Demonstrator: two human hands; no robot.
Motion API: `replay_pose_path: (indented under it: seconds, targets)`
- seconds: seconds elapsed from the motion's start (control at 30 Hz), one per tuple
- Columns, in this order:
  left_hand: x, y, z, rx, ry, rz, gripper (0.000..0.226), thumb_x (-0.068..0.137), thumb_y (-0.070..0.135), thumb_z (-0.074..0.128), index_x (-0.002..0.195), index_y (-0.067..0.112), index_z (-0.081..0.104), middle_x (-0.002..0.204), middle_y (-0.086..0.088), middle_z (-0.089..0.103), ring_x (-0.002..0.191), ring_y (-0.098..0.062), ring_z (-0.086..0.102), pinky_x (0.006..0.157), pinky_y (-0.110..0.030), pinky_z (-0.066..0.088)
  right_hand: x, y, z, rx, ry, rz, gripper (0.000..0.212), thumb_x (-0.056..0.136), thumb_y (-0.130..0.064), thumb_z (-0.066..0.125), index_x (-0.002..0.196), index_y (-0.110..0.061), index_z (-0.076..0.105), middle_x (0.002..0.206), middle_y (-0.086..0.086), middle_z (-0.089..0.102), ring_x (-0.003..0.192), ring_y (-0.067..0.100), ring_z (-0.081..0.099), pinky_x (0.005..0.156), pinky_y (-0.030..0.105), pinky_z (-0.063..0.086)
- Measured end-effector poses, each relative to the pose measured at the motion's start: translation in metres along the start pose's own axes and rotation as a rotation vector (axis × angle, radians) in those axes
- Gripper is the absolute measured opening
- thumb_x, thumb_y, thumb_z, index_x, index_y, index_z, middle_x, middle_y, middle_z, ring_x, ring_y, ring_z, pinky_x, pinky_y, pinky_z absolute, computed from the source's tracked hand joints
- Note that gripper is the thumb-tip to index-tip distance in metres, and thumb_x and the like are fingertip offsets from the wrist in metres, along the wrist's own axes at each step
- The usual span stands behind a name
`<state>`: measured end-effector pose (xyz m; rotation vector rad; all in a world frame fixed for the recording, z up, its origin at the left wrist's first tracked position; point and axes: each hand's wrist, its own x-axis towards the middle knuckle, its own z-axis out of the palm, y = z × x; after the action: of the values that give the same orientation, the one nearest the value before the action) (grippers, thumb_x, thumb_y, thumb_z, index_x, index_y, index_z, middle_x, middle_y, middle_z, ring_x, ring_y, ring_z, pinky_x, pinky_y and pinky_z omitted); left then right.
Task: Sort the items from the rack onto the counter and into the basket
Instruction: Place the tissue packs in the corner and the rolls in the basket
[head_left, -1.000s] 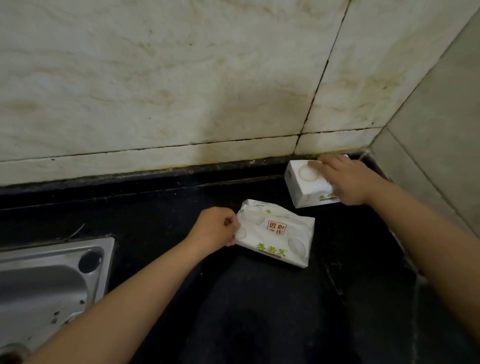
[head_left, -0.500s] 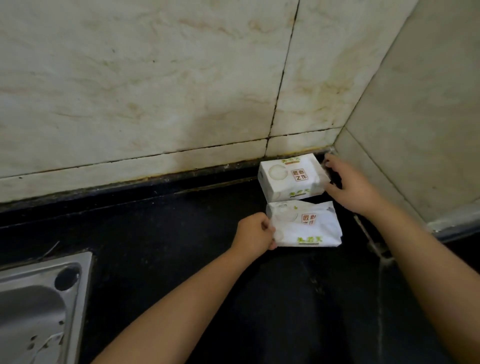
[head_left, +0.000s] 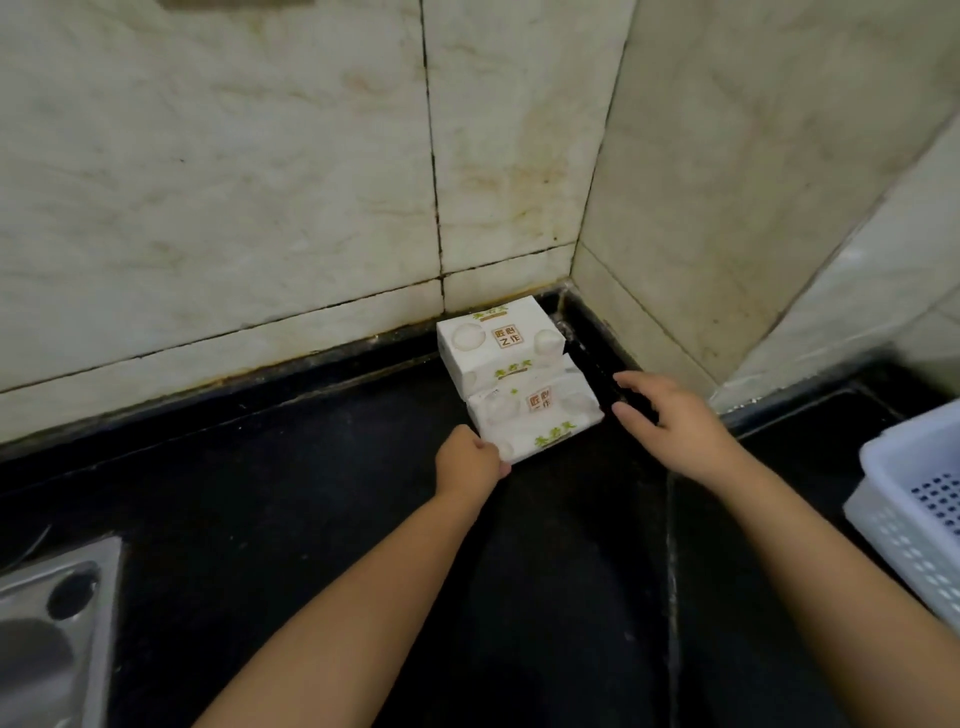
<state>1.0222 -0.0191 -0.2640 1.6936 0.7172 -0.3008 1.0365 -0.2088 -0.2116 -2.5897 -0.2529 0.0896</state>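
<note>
The right hand (head_left: 680, 431) has come off the far tissue pack (head_left: 496, 338) since a moment ago; it now hovers open, fingers spread, just right of the two packs and touching neither. The left hand (head_left: 470, 460) is still curled against the near-left corner of the near tissue pack (head_left: 535, 415), fingers closed on its edge, though how firmly it grips I cannot tell. That pack has been slid back so that its far edge now sits against the far pack, seemingly tucked a little under it. Both lie on the black counter (head_left: 311, 493), the far one pushed into the corner where the tiled wall (head_left: 260, 182) meets the side wall.

A white perforated basket (head_left: 914, 509) has come into sight at the right edge, well apart from the packs and cut off by the frame. At the lower left, a corner of the steel sink (head_left: 57, 623) shows, also cut off. The print on the packs is too small to read beyond green and brown marks.
</note>
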Motion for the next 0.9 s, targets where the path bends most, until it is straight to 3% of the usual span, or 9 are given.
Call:
replay_pose_path:
  seconds: [0.13, 0.2, 0.27, 0.3, 0.43, 0.57, 0.7, 0.9]
  targets:
    - [-0.010, 0.001, -0.006, 0.063, 0.016, 0.013, 0.027, 0.088, -0.001, 0.051, 0.069, 0.014, 0.041, 0.092, -0.011, 0.056, 0.101, -0.031, 0.064, 0.094, -0.045, 0.053, -0.019, -0.008, -0.001, -0.028, -0.029, -0.016, 0.046, 0.090, -0.019, 0.054, 0.133, -0.007, 0.045, 0.135, 0.013, 0.052, 0.122, 0.024, 0.050, 0.096, 0.021, 0.035]
    - [-0.022, 0.002, -0.010, 0.158, 0.013, 0.033, 0.007, 0.089, 0.005, 0.052, 0.088, 0.011, 0.049, 0.108, -0.016, 0.058, 0.100, -0.027, 0.060, 0.093, -0.039, 0.053, -0.033, -0.015, -0.003, -0.037, -0.041, -0.021, 0.050, 0.090, -0.022, 0.054, 0.137, -0.010, 0.040, 0.136, 0.011, 0.051, 0.122, 0.023, 0.050, 0.097, 0.024, 0.038]
    - [-0.036, -0.001, -0.015, 0.302, 0.033, 0.107, 0.032, 0.091, 0.011, 0.052, 0.121, 0.003, 0.046, 0.126, -0.019, 0.053, 0.108, -0.028, 0.056, 0.084, -0.032, 0.047, -0.048, -0.021, -0.010, -0.074, -0.064, -0.022, 0.054, 0.090, -0.024, 0.054, 0.139, -0.011, 0.036, 0.139, 0.011, 0.048, 0.126, 0.023, 0.046, 0.101, 0.028, 0.037]
    - [-0.047, -0.001, -0.019, 0.397, 0.035, 0.157, 0.040, 0.092, 0.013, 0.052, 0.129, 0.001, 0.042, 0.131, -0.019, 0.050, 0.113, -0.030, 0.054, 0.084, -0.032, 0.046, -0.056, -0.025, -0.015, -0.110, -0.086, -0.020, 0.055, 0.090, -0.025, 0.053, 0.140, -0.011, 0.034, 0.141, 0.011, 0.046, 0.128, 0.023, 0.044, 0.104, 0.029, 0.035]
    - [-0.101, 0.012, -0.028, 0.934, -0.009, 0.548, 0.033, 0.090, 0.015, 0.050, 0.121, 0.003, 0.052, 0.128, -0.018, 0.051, 0.115, -0.031, 0.051, 0.092, -0.039, 0.047, -0.103, -0.046, -0.041, -0.315, -0.197, 0.064, 0.063, 0.090, -0.035, 0.050, 0.144, -0.014, 0.024, 0.148, 0.011, 0.035, 0.134, 0.027, 0.034, 0.112, 0.039, 0.031]
    - [-0.178, 0.030, -0.027, 1.319, -0.106, 0.942, 0.046, 0.094, 0.024, 0.045, 0.136, 0.009, 0.040, 0.143, -0.017, 0.037, 0.135, -0.034, 0.030, 0.109, -0.044, 0.031, -0.175, -0.072, -0.075, -0.511, -0.128, 0.189, 0.066, 0.091, -0.042, 0.045, 0.146, -0.020, 0.017, 0.154, 0.011, 0.022, 0.140, 0.032, 0.021, 0.114, 0.049, 0.027]
    - [-0.270, 0.033, -0.021, 1.441, -0.176, 1.221, 0.048, 0.093, 0.033, 0.045, 0.134, 0.008, 0.042, 0.140, -0.016, 0.042, 0.133, -0.032, 0.034, 0.107, -0.042, 0.032, -0.271, -0.091, -0.112, -0.513, -0.025, 0.342, 0.067, 0.090, -0.045, 0.044, 0.146, -0.019, 0.017, 0.156, 0.011, 0.017, 0.142, 0.031, 0.018, 0.114, 0.048, 0.025]
    - [-0.416, 0.013, 0.033, 1.531, -0.445, 1.499, 0.051, 0.093, 0.038, 0.045, 0.134, 0.008, 0.040, 0.138, -0.016, 0.044, 0.127, -0.031, 0.041, 0.102, -0.042, 0.039, -0.451, -0.089, -0.162, -0.513, 0.126, 0.640, 0.064, 0.089, -0.045, 0.045, 0.144, -0.020, 0.022, 0.153, 0.009, 0.025, 0.138, 0.031, 0.025, 0.112, 0.048, 0.027]
